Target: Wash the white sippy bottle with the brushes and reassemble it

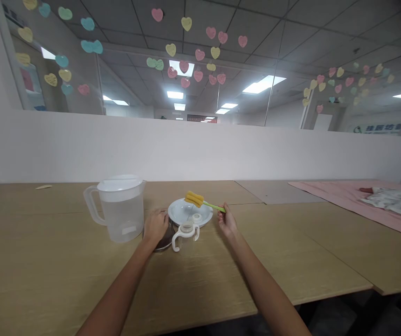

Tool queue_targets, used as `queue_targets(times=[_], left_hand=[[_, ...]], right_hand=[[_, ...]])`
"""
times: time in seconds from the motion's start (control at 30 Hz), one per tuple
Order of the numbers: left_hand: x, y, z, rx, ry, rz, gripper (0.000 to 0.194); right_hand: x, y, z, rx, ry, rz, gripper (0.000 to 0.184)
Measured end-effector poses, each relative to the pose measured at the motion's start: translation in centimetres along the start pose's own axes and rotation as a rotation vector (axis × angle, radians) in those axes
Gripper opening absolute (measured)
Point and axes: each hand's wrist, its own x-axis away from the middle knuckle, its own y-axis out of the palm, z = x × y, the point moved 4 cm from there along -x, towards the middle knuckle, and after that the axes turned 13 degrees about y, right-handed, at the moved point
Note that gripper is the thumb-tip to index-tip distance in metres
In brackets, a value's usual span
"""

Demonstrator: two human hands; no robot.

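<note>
Observed right hand (pixel 227 220) closed around the green handle of a yellow-headed sponge brush (pixel 194 199), raised over a white bowl (pixel 173 216). Noted left hand (pixel 156 226) half-curled on a dark round dish (pixel 166 240); cannot tell whether gripping it. Would judge progress as partial, with handled bottle (pixel 186 239) apparently already open before the bowl and brush not yet inserted.

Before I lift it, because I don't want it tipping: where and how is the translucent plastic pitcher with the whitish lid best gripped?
Probably by the looped side handle of the translucent plastic pitcher, coming from the left: the pitcher stands upright, its loop jutting leftward. The broad body looks harder to span. The left hand is at the opposite side, so would go around.
</note>
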Motion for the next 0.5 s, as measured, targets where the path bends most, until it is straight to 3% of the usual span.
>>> queue_targets(times=[0.13,0.3,0.5], left_hand=[[-1.2,-0.2,1.3,0.097,0.029,0.009,0.03],[-3.2,2.1,3.3,0.359,0.112,-0.128,0.013],[-3.7,3.3,2.9,0.549,0.021,-0.093,0.008]], right_hand=[[0.0,0.1,0.0,0.002,-0.013,0.002,0.025],[0.2,0.3,0.1,0.02,-0.017,-0.001,0.026],[0.3,0.4,0.0,0.063,-0.025,0.006,0.029]])
